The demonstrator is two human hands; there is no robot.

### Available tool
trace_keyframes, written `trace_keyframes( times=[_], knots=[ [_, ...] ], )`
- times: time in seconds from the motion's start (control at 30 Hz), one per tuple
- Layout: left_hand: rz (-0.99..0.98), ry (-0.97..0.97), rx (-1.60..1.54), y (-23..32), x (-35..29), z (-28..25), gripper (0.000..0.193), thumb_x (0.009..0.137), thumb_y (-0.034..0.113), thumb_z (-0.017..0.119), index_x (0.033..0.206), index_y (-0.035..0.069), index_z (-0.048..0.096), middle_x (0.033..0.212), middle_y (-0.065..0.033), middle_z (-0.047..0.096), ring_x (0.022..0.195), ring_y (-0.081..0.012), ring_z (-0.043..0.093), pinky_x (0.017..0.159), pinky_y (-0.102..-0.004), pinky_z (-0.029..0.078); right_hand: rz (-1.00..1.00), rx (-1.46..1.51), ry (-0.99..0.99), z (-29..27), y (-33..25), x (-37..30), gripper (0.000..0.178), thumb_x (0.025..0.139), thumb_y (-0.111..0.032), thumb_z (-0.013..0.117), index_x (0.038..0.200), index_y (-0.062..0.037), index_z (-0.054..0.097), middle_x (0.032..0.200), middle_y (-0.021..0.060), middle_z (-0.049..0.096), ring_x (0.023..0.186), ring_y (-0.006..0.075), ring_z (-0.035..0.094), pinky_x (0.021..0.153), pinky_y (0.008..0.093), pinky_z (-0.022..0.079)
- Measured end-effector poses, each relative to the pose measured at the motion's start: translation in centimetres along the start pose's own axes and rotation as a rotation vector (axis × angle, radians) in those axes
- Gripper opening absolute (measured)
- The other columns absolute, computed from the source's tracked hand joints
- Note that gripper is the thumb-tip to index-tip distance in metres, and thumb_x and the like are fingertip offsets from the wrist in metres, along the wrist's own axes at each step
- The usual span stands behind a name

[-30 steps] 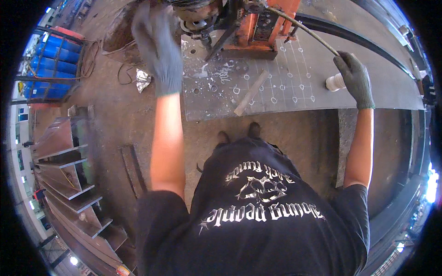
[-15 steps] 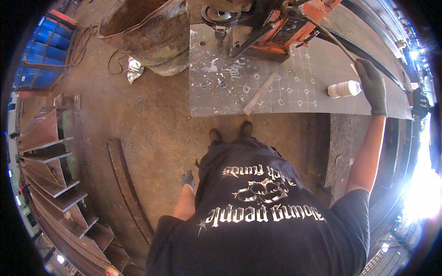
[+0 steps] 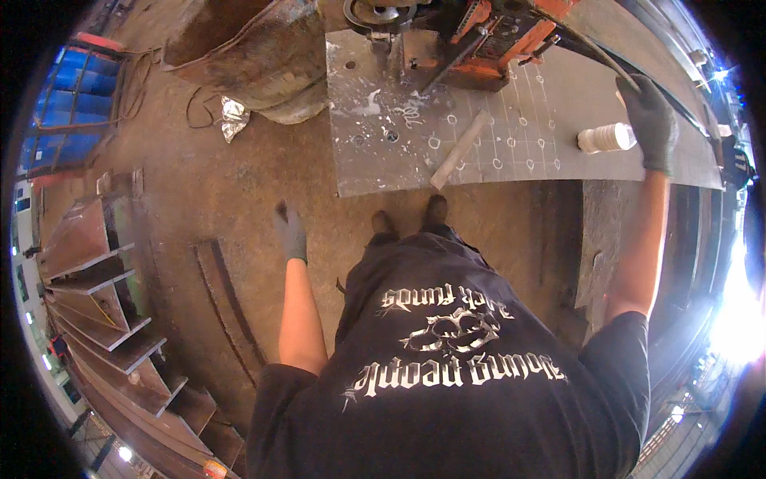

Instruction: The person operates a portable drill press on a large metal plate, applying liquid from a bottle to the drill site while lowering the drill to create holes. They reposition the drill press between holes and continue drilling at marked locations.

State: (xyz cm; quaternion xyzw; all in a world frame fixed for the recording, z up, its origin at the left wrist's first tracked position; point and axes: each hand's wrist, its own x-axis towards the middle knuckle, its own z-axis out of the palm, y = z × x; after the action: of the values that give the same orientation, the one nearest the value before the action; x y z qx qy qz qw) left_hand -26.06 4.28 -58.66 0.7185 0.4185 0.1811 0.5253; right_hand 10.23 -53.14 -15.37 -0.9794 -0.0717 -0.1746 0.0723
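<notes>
My right hand (image 3: 652,120), in a grey glove, is closed around a long thin metal lever (image 3: 594,49) that runs up to the orange drilling machine (image 3: 499,40). The machine stands on a grey steel plate (image 3: 519,156) marked with rows of chalk circles. My left hand (image 3: 290,231), also gloved, hangs loose over the dirt floor beside my hip and holds nothing. A white plastic bottle (image 3: 604,138) lies on the plate just left of my right hand. A short grey metal bar (image 3: 460,149) rests at a slant on the plate.
A rusty curved steel vessel (image 3: 255,56) lies beyond the plate's left end. Stacked rusty steel sections (image 3: 104,279) fill the left side, with blue framework (image 3: 76,104) behind. Crumpled foil (image 3: 233,117) and cables lie on the floor. Flat steel strips (image 3: 223,295) lie by my left leg.
My left hand dropped from high over the plate to my side, then swung out left into plain view. My right hand stayed on the lever.
</notes>
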Motion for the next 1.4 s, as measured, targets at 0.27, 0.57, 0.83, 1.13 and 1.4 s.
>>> trace_keyframes(
  times=[0.27,0.57,0.83,1.13,1.4],
  knots=[
    [0.661,-0.103,0.422,21.4,1.2,9.2,0.04,0.1,0.022,0.069,0.135,0.003,0.066,0.133,-0.0217,0.068,0.125,-0.04,0.064,0.107,-0.0467,0.05,0.471,0.816,0.064,31.9,-9.7,-13.2,0.022,0.095,-0.024,0.069,0.1,-0.0032,0.075,0.083,0.0077,0.071,0.081,0.0175,0.068,0.066,0.0401,0.053],
    [0.892,-0.436,0.705,26.0,8.1,23.8,0.048,0.102,0.05,0.061,0.143,0.026,0.066,0.163,-0.0299,0.042,0.154,-0.0565,0.028,0.118,-0.0667,0.037,0.352,1.252,-0.702,25.8,-25.3,-10.6,0.053,0.107,-0.052,0.056,0.098,-0.0047,0.078,0.084,0.0095,0.076,0.079,0.021,0.069,0.077,0.0386,0.054],
    [0.573,-0.4,1.112,26.6,10.5,29.0,0.07,0.107,0.063,0.044,0.168,0.029,0.036,0.178,-0.0245,0.013,0.162,-0.0532,0.012,0.128,-0.0691,0.008,0.322,1.208,-0.697,24.9,-25.1,-10.8,0.057,0.105,-0.056,0.057,0.095,-0.0051,0.081,0.085,0.0101,0.077,0.082,0.0233,0.071,0.081,0.0419,0.055],
    [0.298,-0.009,0.595,19.5,5.5,19.0,0.087,0.102,0.059,0.057,0.165,0.004,0.035,0.169,-0.0363,0.027,0.16,-0.0525,0.019,0.13,-0.0595,0.016,0.387,1.101,-0.727,26.1,-22.3,-11.3,0.05,0.105,-0.051,0.061,0.109,-0.0038,0.077,0.09,0.0099,0.078,0.088,0.022,0.072,0.082,0.0407,0.055],
    [0.156,0.097,0.488,15.1,-3.0,7.4,0.081,0.103,0.047,0.062,0.164,0.001,0.035,0.171,-0.0302,0.029,0.156,-0.0456,0.034,0.124,-0.05,0.035,0.143,0.523,-0.437,21.2,-5.5,-10.3,0.051,0.106,-0.05,0.057,0.107,-0.0042,0.081,0.096,0.0186,0.08,0.095,0.0328,0.078,0.087,0.0449,0.056]
  ],
)
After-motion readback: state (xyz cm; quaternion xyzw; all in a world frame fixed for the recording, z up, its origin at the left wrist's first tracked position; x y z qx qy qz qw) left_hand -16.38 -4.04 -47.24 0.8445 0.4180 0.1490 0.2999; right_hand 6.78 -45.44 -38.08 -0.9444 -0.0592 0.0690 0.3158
